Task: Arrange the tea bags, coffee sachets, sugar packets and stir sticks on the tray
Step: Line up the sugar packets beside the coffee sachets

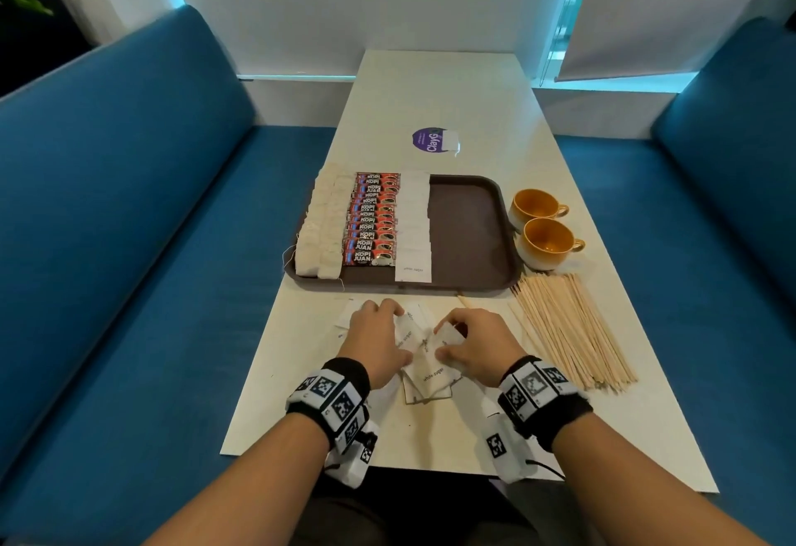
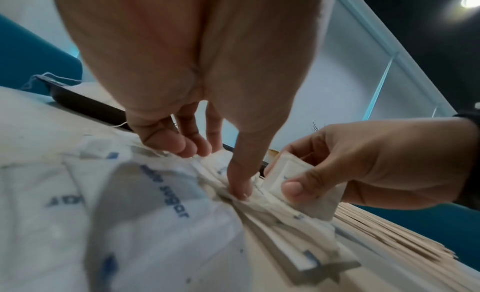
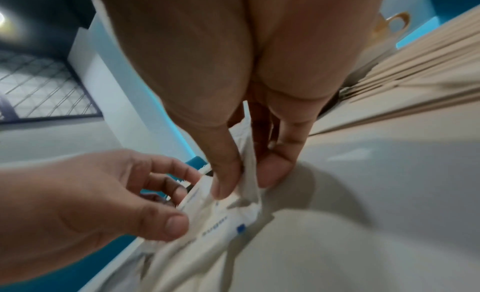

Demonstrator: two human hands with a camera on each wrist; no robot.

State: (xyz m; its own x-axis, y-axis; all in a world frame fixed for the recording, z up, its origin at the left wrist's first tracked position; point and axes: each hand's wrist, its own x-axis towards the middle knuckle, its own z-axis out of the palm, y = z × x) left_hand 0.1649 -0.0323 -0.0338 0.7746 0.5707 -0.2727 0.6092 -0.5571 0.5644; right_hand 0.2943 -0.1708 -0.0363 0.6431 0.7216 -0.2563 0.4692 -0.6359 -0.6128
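Observation:
A brown tray (image 1: 469, 235) holds a column of tea bags (image 1: 323, 226) on its left, then coffee sachets (image 1: 372, 218), then white sugar packets (image 1: 413, 226); its right half is bare. Loose sugar packets (image 1: 424, 373) lie in a heap on the table in front of the tray. My left hand (image 1: 400, 334) grips several of them, thumb pressing down (image 2: 215, 169). My right hand (image 1: 443, 341) pinches one sugar packet (image 2: 293, 179) between thumb and forefinger (image 3: 241, 185), just right of the left hand. Stir sticks (image 1: 568, 330) lie in a pile right of my hands.
Two orange cups (image 1: 536, 205) (image 1: 549, 242) stand right of the tray, behind the sticks. A purple round sticker (image 1: 430, 140) with a single tea bag beside it lies beyond the tray. Blue benches flank the white table (image 1: 452, 84).

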